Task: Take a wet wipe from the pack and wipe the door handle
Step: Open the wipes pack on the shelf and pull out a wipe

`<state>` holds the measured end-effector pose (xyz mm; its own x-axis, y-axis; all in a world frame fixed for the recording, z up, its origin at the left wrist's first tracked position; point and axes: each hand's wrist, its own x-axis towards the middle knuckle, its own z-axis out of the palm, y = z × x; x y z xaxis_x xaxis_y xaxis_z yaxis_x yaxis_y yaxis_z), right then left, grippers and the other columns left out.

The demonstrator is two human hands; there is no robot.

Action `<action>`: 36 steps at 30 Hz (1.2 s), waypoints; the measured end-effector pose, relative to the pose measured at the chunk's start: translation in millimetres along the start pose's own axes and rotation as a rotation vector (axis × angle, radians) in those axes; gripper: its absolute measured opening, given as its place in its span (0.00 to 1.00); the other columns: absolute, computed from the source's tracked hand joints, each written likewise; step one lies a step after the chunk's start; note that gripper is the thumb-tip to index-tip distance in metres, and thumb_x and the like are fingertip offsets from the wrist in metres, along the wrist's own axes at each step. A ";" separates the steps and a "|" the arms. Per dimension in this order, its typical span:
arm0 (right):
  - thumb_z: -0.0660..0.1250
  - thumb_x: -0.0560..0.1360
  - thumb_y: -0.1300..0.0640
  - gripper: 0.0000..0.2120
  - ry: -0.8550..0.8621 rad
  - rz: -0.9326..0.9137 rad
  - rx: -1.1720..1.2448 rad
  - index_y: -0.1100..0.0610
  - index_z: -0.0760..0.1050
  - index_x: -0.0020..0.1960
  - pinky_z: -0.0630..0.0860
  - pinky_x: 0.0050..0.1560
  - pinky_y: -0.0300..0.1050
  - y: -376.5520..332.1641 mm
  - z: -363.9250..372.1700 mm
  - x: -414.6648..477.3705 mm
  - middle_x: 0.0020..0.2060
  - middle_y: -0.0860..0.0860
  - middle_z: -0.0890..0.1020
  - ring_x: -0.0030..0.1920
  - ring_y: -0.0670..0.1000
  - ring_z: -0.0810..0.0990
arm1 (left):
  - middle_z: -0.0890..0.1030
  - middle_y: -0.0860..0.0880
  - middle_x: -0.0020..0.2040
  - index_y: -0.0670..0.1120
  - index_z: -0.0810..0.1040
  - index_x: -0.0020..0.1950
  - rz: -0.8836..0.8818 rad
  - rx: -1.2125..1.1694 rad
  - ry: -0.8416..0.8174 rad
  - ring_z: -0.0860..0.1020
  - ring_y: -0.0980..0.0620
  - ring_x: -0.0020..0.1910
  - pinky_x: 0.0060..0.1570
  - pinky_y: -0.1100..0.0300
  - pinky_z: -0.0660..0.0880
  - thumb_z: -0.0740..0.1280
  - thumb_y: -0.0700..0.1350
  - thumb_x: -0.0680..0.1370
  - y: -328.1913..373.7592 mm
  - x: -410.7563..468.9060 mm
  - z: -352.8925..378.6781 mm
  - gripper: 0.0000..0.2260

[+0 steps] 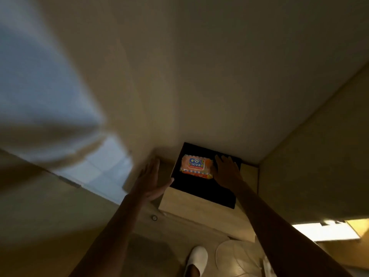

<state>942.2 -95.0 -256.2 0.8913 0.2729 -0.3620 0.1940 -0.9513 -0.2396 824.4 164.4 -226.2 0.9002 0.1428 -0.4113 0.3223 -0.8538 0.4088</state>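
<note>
The right hand [227, 172] covers the right end of the wipes pack [196, 165], so whether it touches the pack cannot be told. The small print under the pack's logo is too small to read. Left of the pack, the pale curtain [46, 108] is smeared by blur. Below the pack, the white slipper [196, 258] is cut off by the bottom edge.

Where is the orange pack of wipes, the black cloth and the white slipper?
Orange pack of wet wipes [196, 166]: head view, middle of its printed top.
Black cloth [201, 188]: head view, bare part below the pack.
White slipper [197, 256]: head view, its toe.
</note>
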 end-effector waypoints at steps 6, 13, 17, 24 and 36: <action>0.56 0.81 0.49 0.27 -0.020 -0.032 0.055 0.58 0.56 0.77 0.61 0.73 0.54 20.8 51.1 84.5 0.75 0.59 0.62 0.74 0.60 0.60 | 0.45 0.44 0.82 0.45 0.43 0.81 0.003 0.011 0.015 0.51 0.43 0.80 0.76 0.48 0.54 0.62 0.60 0.79 -18.3 100.2 62.1 0.40; 0.60 0.80 0.49 0.28 -0.020 -0.057 0.077 0.56 0.57 0.76 0.60 0.73 0.50 37.0 128.1 140.5 0.75 0.56 0.63 0.75 0.56 0.60 | 0.50 0.43 0.81 0.43 0.44 0.80 0.008 0.082 -0.045 0.54 0.42 0.79 0.76 0.50 0.55 0.61 0.57 0.80 -56.2 188.2 131.2 0.37; 0.62 0.79 0.49 0.28 0.006 -0.051 0.118 0.54 0.59 0.76 0.61 0.73 0.52 41.3 163.2 165.8 0.75 0.55 0.62 0.75 0.57 0.59 | 0.50 0.46 0.81 0.45 0.46 0.81 0.081 -0.009 -0.078 0.53 0.45 0.80 0.76 0.53 0.57 0.64 0.57 0.79 -64.8 236.4 164.8 0.39; 0.62 0.77 0.42 0.32 -0.017 -0.083 0.031 0.51 0.56 0.77 0.57 0.74 0.52 39.8 203.5 190.7 0.76 0.53 0.59 0.75 0.56 0.56 | 0.57 0.47 0.80 0.48 0.52 0.80 0.297 -0.171 -0.074 0.65 0.47 0.75 0.68 0.49 0.72 0.69 0.54 0.76 -71.6 289.4 206.0 0.39; 0.61 0.78 0.40 0.35 -0.053 -0.157 -0.056 0.48 0.49 0.78 0.67 0.69 0.54 45.5 204.5 206.7 0.76 0.52 0.55 0.75 0.57 0.55 | 0.59 0.50 0.80 0.48 0.60 0.79 0.389 -0.286 0.021 0.72 0.50 0.71 0.59 0.54 0.79 0.69 0.55 0.75 -82.3 316.2 235.9 0.36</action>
<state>1051.5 -52.6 -526.2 0.8258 0.4247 -0.3711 0.3531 -0.9024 -0.2469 1013.5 161.7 -582.1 0.9748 -0.1471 -0.1679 0.0254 -0.6743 0.7380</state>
